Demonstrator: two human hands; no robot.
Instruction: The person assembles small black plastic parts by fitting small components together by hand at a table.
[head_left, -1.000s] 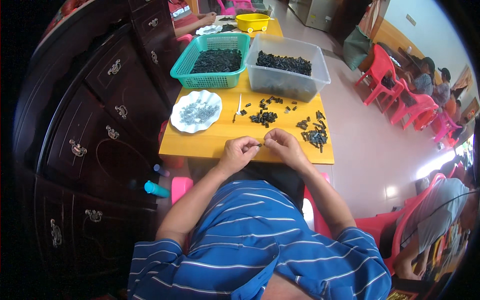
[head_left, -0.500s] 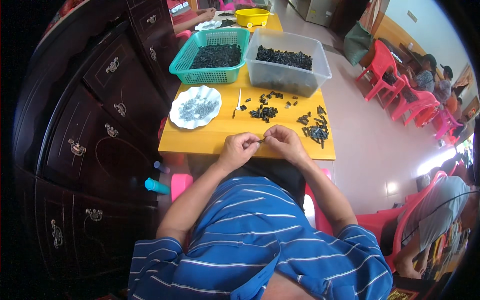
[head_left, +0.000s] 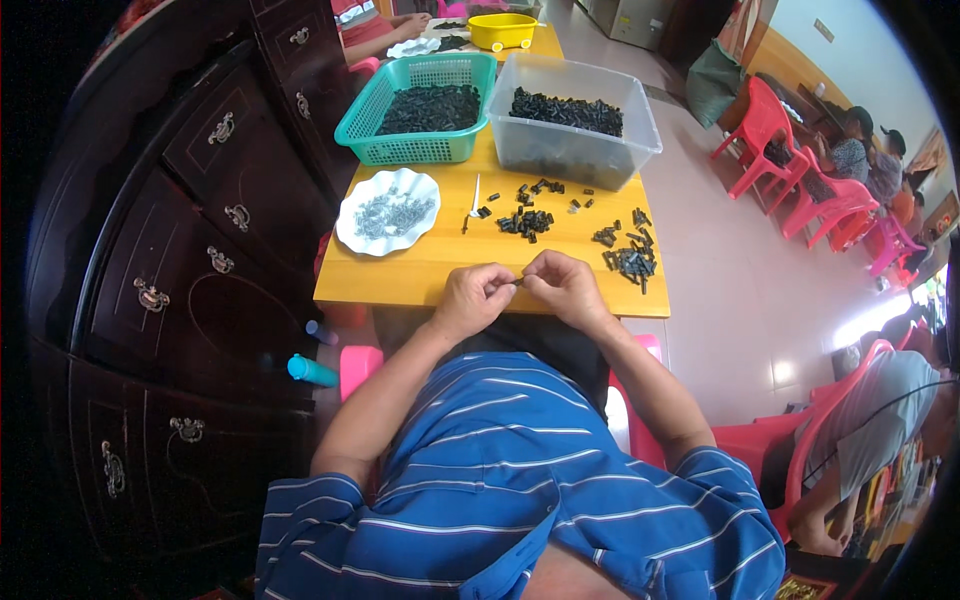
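Note:
At the table's near edge, my left hand (head_left: 474,299) and my right hand (head_left: 563,289) meet, fingers pinched on a small dark piece (head_left: 518,281) mostly hidden between the fingertips. Beyond them lies a pile of short black plastic pieces (head_left: 527,223). Another heap of black pieces (head_left: 634,262) is to the right. A white scalloped plate (head_left: 352,222) at the left holds many small clear or silvery bits. Between plate and middle pile lies a thin white stick-like tool (head_left: 476,198) with a dark end.
A green basket (head_left: 420,152) and a clear plastic bin (head_left: 575,160), both with black pieces, stand at the table's back. Farther off is a yellow tub (head_left: 503,32). Dark drawers (head_left: 190,220) rise at left; a turquoise bottle (head_left: 312,371) stands below. People sit on red chairs (head_left: 757,130) at right.
The view has shifted very slightly. Both hands stay together at the table edge, still pinching the small dark piece, with hardly any visible movement.

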